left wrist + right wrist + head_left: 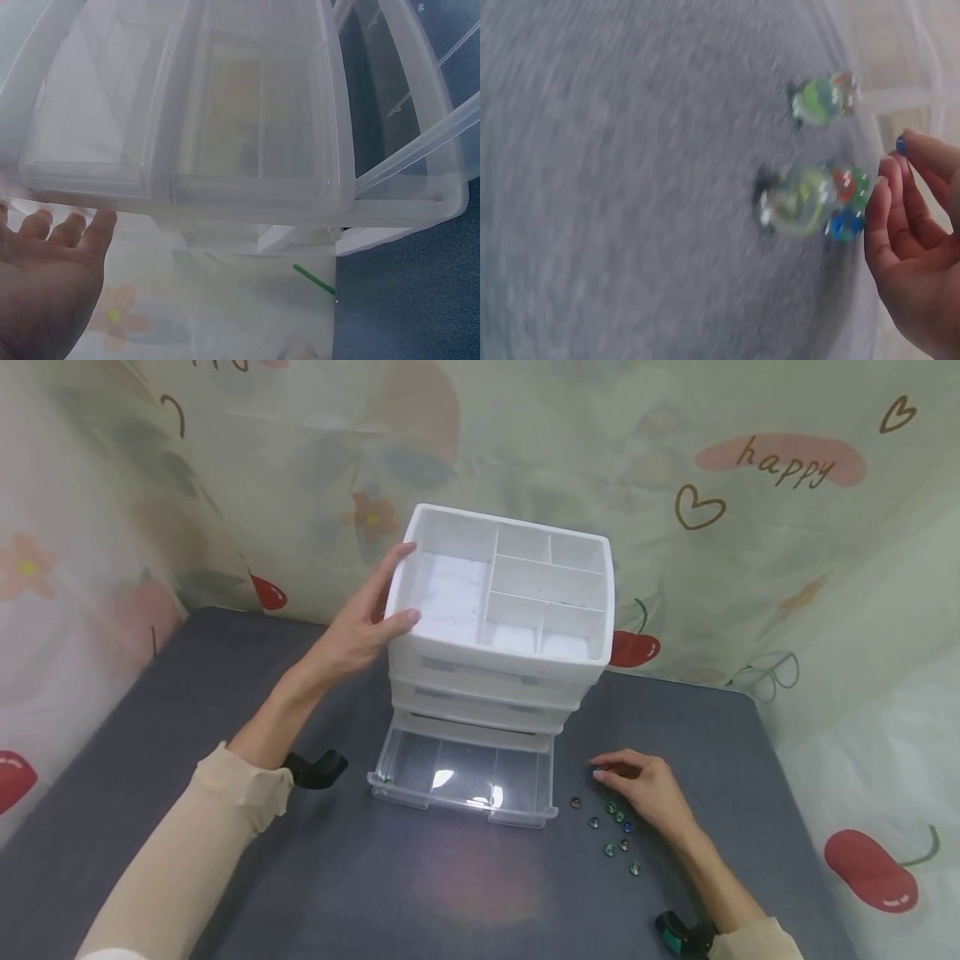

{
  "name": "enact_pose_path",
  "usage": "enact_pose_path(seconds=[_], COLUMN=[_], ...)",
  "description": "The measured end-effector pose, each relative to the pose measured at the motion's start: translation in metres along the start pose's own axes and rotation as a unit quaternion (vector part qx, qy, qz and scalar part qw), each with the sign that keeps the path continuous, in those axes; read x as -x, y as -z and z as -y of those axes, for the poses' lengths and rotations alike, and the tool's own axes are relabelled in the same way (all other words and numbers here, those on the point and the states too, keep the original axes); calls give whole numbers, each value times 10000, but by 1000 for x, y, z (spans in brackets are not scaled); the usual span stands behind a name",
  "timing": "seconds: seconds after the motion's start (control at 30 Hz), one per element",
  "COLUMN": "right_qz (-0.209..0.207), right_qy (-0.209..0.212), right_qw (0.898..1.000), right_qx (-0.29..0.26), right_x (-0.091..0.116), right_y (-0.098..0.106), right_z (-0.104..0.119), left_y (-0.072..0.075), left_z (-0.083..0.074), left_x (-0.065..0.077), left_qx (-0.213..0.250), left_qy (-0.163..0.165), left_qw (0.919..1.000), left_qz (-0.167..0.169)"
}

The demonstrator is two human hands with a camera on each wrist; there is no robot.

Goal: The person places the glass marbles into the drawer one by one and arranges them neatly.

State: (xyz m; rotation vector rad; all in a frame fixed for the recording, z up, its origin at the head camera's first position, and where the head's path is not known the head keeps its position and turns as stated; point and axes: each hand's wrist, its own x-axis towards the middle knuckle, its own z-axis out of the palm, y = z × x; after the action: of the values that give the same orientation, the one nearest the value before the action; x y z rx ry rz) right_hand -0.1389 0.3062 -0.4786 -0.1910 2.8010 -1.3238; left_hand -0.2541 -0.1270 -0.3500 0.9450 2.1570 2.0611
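**Right hand pinching a blue marble beside the open drawer**

We are judging the step in hand to be picking up small marbles one at a time, with the white drawer unit standing braced. Our right hand is gripping a blue marble at the tips of thumb and finger, just to the right of the unit's pulled-out lowest drawer. The loose marbles are lying on the dark tabletop, right of the unit and nearer to us than the pinching fingertips. A small greenish thing is showing at the drawer's front left corner; we are taking it for a marble, without being sure.

The next move, as we are reading it, is calling for a firm but light pinch and a short carry leftward over the drawer's side wall, with the knuckles clearing its edge.

Our left hand is lying spread against the unit's left side, thumb and forefinger reaching the upper rim, the fingers pressing rather than wrapping. Our left arm is stretching forward along the unit's left; our right arm is angling in from its near right, fingers pointing toward the unit.
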Motion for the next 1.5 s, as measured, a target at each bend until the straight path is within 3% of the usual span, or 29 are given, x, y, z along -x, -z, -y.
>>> enact_pose_path(seconds=[0.3, 0.83, 1.3, 1.5], right_qz=[-18, 476, 585, 472], right_qy=[296, 954, 904, 750], right_qw=[9976, 9857, 9813, 9872], right_qx=[-630, -1304, -1595, -1328], right_x=[0, -7, -26, -34], right_y=[-9, -33, -68, -85], right_z=[30, 86, 118, 130], left_y=[0, 1, 0, 0], left_z=[-2, -2, -1, -1], left_x=[0, -1, -1, 0], left_qx=[34, -30, -101, -152], left_qy=[31, 32, 18, 87], left_qw=[10000, 10000, 9999, 9998], left_qz=[-30, -89, -87, -86])
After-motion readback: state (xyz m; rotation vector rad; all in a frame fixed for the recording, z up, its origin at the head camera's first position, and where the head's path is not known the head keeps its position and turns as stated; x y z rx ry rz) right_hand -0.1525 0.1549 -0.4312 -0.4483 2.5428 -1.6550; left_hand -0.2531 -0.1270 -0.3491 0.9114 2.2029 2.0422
